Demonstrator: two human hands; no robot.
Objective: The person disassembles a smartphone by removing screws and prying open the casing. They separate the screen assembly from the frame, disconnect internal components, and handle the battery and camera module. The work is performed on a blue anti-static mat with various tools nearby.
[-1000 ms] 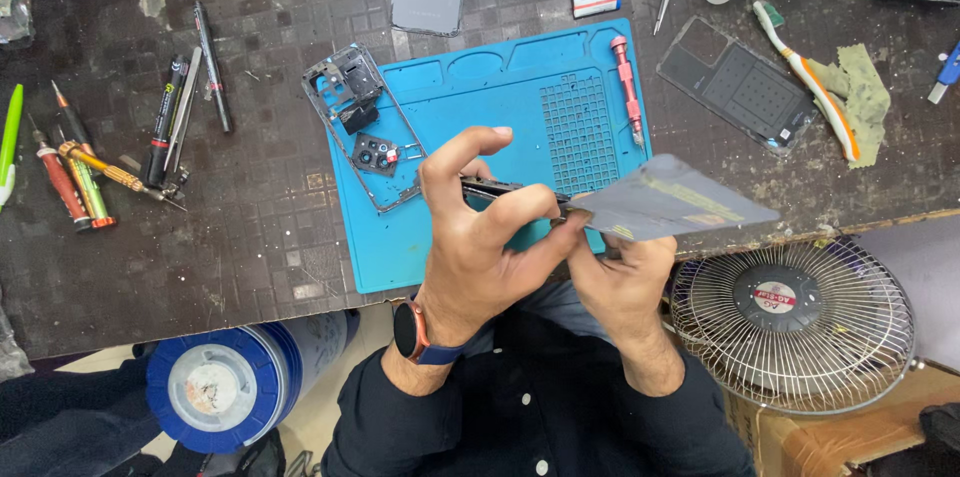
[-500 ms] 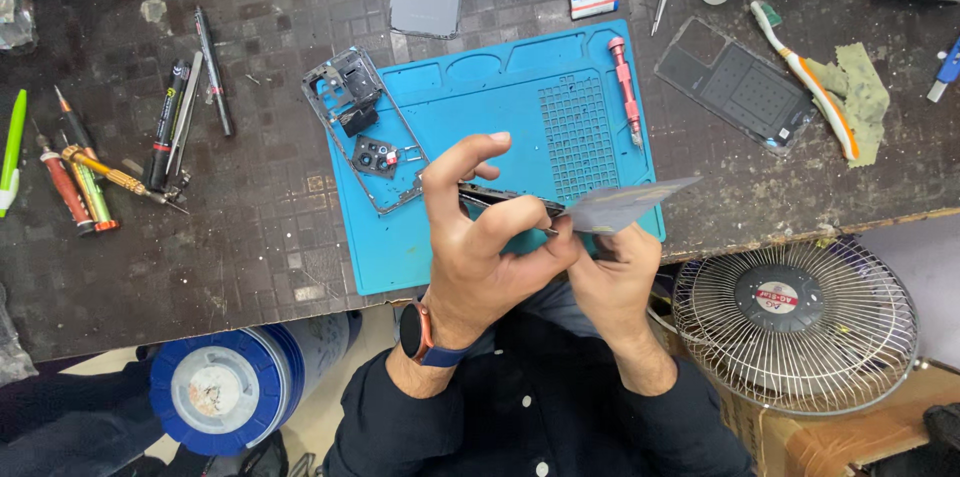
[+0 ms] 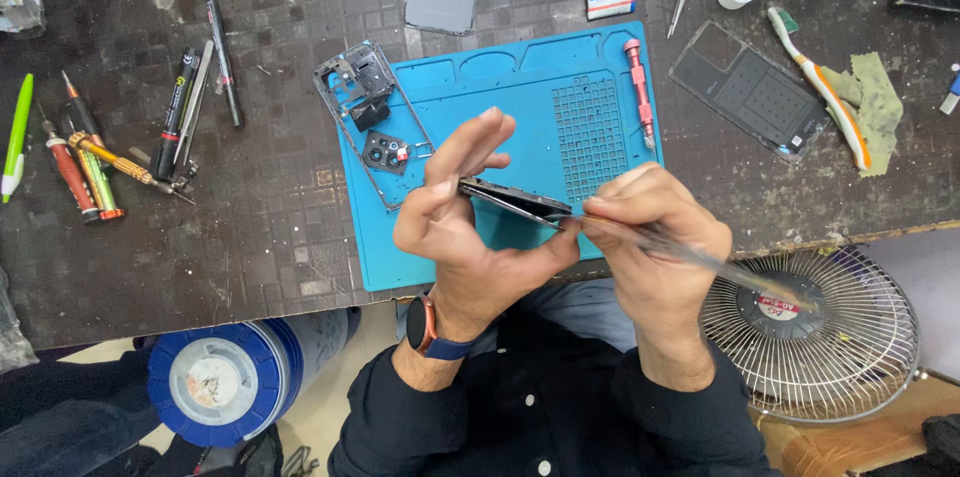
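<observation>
Blue mat lay at the desk's near edge beneath the thin, likely fragile phone, which the left hand pinched by its edges, fingers spread, while the right hand closed around a slim prying tool at its seam.

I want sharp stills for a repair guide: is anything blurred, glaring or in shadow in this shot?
Head view: lighting is even and soft, with no harsh glare. The thin flat sheet pulled by the right hand is smeared by motion blur. The dark phone body in the left hand, the blue silicone work mat and the screwdrivers look sharp.
</observation>
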